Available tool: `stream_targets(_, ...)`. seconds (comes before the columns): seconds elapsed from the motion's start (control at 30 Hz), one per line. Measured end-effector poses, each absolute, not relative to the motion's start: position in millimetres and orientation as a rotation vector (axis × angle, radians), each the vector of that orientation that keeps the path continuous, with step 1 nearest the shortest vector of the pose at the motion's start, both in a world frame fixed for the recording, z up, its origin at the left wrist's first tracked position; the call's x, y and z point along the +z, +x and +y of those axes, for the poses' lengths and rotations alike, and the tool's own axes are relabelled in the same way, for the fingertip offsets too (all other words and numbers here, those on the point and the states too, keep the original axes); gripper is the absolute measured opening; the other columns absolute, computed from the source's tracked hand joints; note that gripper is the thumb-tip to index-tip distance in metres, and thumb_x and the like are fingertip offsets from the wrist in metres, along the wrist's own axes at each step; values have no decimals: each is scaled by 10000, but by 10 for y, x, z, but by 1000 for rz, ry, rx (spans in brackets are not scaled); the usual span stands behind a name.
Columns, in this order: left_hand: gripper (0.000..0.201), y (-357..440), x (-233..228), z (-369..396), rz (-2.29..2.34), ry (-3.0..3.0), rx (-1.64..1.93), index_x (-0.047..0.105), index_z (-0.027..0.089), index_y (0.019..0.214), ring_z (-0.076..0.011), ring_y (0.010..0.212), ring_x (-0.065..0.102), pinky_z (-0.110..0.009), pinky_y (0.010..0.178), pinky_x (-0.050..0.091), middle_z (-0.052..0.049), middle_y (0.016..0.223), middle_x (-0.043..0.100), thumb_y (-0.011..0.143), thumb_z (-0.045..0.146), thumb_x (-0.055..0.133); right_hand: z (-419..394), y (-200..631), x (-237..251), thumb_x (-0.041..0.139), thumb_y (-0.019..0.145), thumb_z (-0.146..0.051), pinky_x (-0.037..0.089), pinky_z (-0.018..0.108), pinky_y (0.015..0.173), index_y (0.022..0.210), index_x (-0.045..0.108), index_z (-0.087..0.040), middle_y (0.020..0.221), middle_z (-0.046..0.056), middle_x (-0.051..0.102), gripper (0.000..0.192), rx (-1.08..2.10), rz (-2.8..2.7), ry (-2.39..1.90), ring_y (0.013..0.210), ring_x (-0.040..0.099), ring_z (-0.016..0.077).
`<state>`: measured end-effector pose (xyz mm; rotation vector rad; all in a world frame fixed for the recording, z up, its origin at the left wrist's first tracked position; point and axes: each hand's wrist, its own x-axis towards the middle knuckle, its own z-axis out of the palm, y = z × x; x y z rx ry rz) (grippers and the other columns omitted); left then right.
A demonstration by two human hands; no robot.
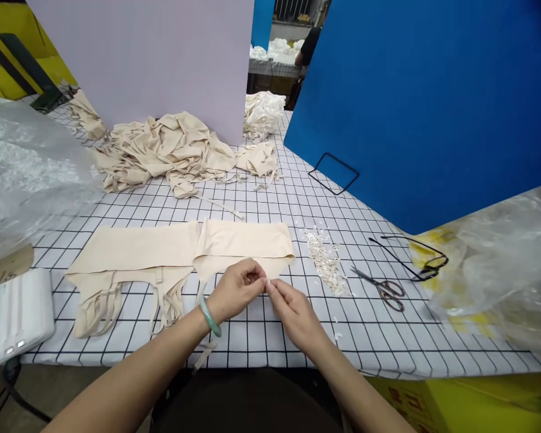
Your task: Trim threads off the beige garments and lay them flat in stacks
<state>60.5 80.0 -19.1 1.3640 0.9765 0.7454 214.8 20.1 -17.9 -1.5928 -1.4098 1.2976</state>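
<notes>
Close together at the near edge of a beige strappy top [246,237], both hands are closed in a pinch. My left hand [238,288], with a green bangle at its wrist, has thumb and forefinger meeting at the top's strap. Touching it fingertip to fingertip, my right hand [293,310] pinches the same narrow spot. The fingers hide most of that strap. Another strap [202,355] of the top hangs toward the table's front edge. To the left lies a flat stack of beige tops [137,249] with bunched straps.
Small white scraps [327,261] lie right of my hands, beside scissors [383,288] and eyeglasses [415,258]. A beige garment pile [171,147] sits behind. A white power bank [22,316] and plastic bag [27,174] are left. A blue panel [424,108] leans at right.
</notes>
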Motion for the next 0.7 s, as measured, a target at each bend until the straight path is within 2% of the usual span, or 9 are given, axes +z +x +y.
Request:
stream_targets(0.2,104,683,-220,792,892,1545,657,618,159,725,-140,706,548,-265,638,454,-21,775,592,820,193,596,113,2246,-280,482,918,-521,339,231,467,690,493,-205,565,-47,423,390,1434,-1222,-1594,496,400,106)
stream_targets(0.3,105,803,-289,1056,894,1855,711,662,162,844,-183,823,583,-325,754,499,-54,866,612,872,171,561,338,2356,-292,531,854,-454,329,225,424,713,566,-198,549,-45,473,295,1426,-1060,-1646,453,398,99)
stream_targets(0.4,178,899,-460,1347,948,2214,641,646,160,947,-238,937,567,-412,853,508,-88,973,607,812,71,574,591,2451,-340,538,749,-351,323,223,396,657,600,-186,514,-33,517,199,1416,-889,-1734,424,408,99)
stream_targets(0.5,210,939,-642,1525,947,2327,559,627,167,879,-242,928,563,-411,845,519,-87,967,602,754,10,566,753,2483,-398,522,687,-316,333,225,383,627,601,-178,487,-24,537,170,1472,-789,-1739,396,405,97)
stream_targets(0.7,194,938,-763,1606,991,2221,659,618,160,779,-194,856,587,-341,799,518,-81,908,615,809,10,499,881,2410,-391,513,673,-276,334,214,353,634,605,-171,471,-15,551,145,1587,-758,-1717,370,422,97)
